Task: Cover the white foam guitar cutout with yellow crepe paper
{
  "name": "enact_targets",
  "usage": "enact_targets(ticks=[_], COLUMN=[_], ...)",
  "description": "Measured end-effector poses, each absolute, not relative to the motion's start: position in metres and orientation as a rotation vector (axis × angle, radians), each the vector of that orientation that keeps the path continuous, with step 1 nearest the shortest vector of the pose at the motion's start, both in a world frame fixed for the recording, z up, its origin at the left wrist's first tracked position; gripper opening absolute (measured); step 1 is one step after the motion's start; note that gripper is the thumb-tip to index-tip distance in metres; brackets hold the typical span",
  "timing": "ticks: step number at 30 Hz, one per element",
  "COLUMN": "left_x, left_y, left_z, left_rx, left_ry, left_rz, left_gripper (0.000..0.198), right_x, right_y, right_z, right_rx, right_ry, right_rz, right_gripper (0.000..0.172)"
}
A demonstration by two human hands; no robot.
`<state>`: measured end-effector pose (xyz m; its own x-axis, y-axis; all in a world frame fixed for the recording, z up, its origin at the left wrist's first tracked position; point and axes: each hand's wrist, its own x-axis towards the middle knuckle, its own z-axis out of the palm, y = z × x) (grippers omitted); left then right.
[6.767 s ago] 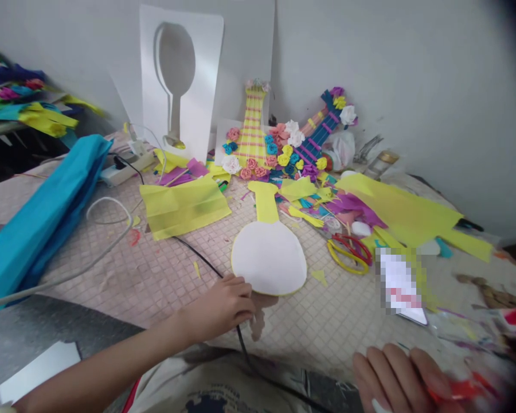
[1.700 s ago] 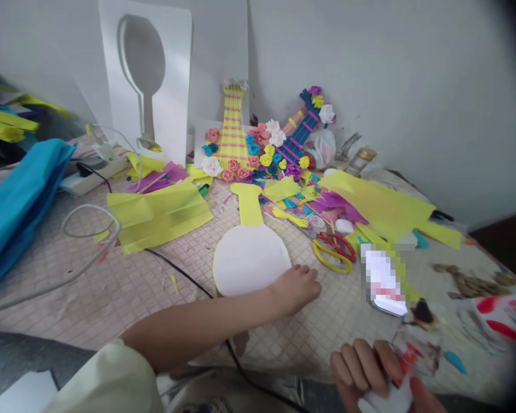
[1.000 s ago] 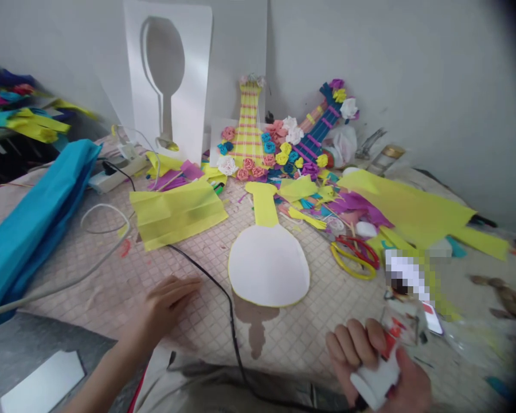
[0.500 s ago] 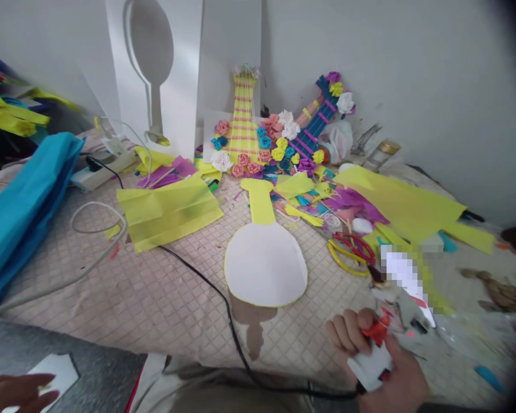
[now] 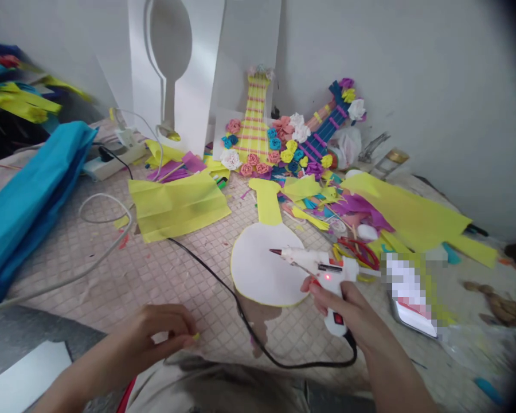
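Observation:
My right hand (image 5: 339,307) grips a white hot glue gun (image 5: 316,264), its red light glowing and its dark nozzle pointing left. The nozzle is over a lute-shaped cutout (image 5: 258,269) with a white round body and a yellow-covered neck. Whether the tip touches the cutout I cannot tell. At the table's near edge my left hand (image 5: 165,330) is closed in a pinch, with a small yellow scrap (image 5: 196,336) showing at the fingertips. A black cord (image 5: 210,275) runs from the gun's handle across the table.
Yellow crepe paper (image 5: 180,203) lies left of the cutout, a blue roll (image 5: 34,206) farther left. Decorated paper instruments (image 5: 258,123) lean at the back. Red-handled scissors (image 5: 361,252) and a phone (image 5: 413,295) lie to the right. A white cable (image 5: 107,252) loops across the left.
My right hand has raised the glue gun and swung its nozzle left over the cutout. My left hand has come from the lower left corner to the table's near edge.

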<state>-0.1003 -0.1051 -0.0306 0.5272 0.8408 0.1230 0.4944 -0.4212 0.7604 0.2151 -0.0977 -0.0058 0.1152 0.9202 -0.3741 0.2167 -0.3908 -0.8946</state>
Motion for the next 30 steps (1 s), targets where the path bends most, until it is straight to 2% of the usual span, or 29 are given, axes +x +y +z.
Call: enact_targets(ticks=[4,7,11,17,24,30], left_x=[-0.082,-0.062,-0.039,-0.037,-0.039,-0.053], left_y=[-0.092,-0.089,-0.092,-0.094,-0.099,-0.094], left_z=[-0.030,-0.044,-0.062,-0.064,-0.081,-0.084], left_rx=[2.093,2.329,2.544,2.541,2.456,2.210], left_ry=[0.946,0.954,0.953,0.900,0.904,1.050], left_rz=[0.594,0.697,0.653,0.729,0.898,1.184], left_gripper=[0.020,0.027,0.035,0.021,0.027,0.021], right_x=[0.213,0.206,0.192,0.182,0.181,0.195], right_y=[-0.077,-0.064,-0.055,-0.040,-0.010,-0.010], right_z=[-0.003,-0.003,-0.002,0.004,0.012,-0.008], right_rx=[-1.681,-1.654,-1.746,-1.843,-1.830,-1.711], right_ry=[-1.237,-1.343,-1.474,-1.632,-1.682,-1.529], right_rz=[1.382,1.427,1.399,1.315,1.084,1.116], right_gripper=[0.034,0.032,0.031,0.030,0.028,0.027])
